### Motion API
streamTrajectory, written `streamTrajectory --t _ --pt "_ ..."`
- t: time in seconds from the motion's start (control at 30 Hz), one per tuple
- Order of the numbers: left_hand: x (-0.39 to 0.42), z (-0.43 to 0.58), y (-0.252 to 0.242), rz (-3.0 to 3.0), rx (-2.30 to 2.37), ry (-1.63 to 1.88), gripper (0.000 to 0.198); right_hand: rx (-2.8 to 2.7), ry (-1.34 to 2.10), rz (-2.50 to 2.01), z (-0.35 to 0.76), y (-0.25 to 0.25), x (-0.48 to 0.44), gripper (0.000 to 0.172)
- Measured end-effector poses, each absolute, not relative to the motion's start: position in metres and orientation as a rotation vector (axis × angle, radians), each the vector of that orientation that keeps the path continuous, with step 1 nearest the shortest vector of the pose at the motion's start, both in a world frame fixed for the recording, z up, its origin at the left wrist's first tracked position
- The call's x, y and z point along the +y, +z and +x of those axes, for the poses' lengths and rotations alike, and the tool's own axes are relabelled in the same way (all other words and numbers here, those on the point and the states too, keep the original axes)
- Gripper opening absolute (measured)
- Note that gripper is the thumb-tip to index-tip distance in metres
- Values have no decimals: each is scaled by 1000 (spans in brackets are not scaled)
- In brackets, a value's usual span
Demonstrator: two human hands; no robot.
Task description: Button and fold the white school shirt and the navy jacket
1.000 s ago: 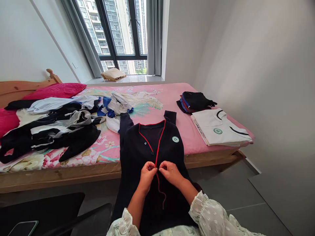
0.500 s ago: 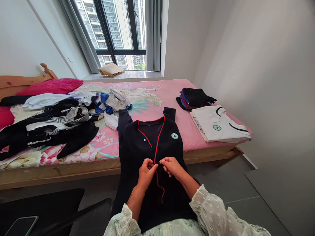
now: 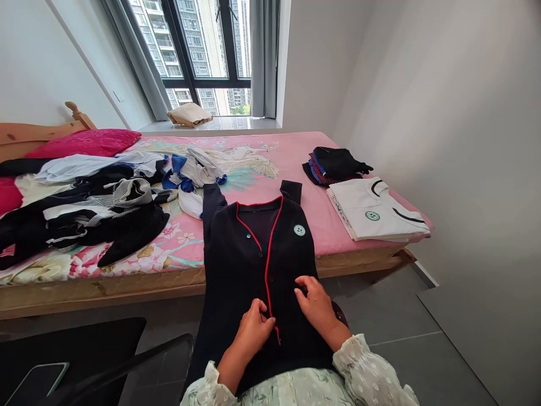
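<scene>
Looking soft, the cardigan (image 3: 234,270) should pinch easily at its red edging (image 3: 266,276), where the left hand (image 3: 254,326) half-curls, grip unclear; the right hand (image 3: 316,304), fingers parted, holds nothing.

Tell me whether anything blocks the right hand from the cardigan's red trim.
Nothing visible does: between the right hand and the red trim lies only the dark cardigan itself. The left hand is lower down, on the trim's other side.

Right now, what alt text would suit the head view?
A person's left hand is at the red trim of a dark cardigan, the right hand over its front. Beyond, a bed holds rumpled clothes left, folded clothes right.
</scene>
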State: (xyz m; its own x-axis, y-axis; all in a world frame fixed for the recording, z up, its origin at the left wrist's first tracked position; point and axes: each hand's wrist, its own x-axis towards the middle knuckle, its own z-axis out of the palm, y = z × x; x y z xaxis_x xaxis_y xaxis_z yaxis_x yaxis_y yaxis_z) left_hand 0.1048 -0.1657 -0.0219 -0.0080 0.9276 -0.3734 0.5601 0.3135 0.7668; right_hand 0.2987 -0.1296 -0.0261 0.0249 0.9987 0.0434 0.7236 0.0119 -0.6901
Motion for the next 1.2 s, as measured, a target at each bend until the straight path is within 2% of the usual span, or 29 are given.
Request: streamTrajectory --t 0.1,0.17,0.3,0.4,0.5,0.57,0.7,0.8,0.9,0.97,1.03,1.13,1.2 --pt "-175 102 -22 1421 1662 467 23 -1720 375 -1987 327 -33 -133 41" --pt "-180 103 -21 1541 1663 416 20 -1665 516 -2173 344 -42 -137 46" --pt "-189 106 -16 1712 1625 243 26 -1612 861 -2186 362 -57 -146 35" --pt "-194 103 -10 1807 1528 161 21 -1591 841 -2082 368 -59 -152 28" --pt "-190 95 -4 1816 1364 140 14 -1567 668 -2111 369 -48 -152 21" --pt "-176 88 1 1831 1329 274 11 -1554 601 -2011 362 -30 -142 22" --pt "-118 81 17 1928 1526 732 15 -1651 796 -1576 316 14 -99 15" --pt "-70 80 27 2011 1663 814 17 -1774 779 -1447 267 29 -62 10" --pt "-37 80 28 2017 1750 732 14 -1895 697 -1639 233 22 -37 11" --pt "-25 80 23 1981 1833 642 10 -1949 631 -1831 223 11 -29 25" --pt "-17 81 18 1928 1925 546 16 -1970 595 -1959 221 2 -25 35" --pt "-3 85 15 1861 2033 426 31 -1941 612 -2014 224 -5 -23 29" --pt "7 87 17 1822 2071 369 31 -1910 639 -2001 228 -5 -23 19"
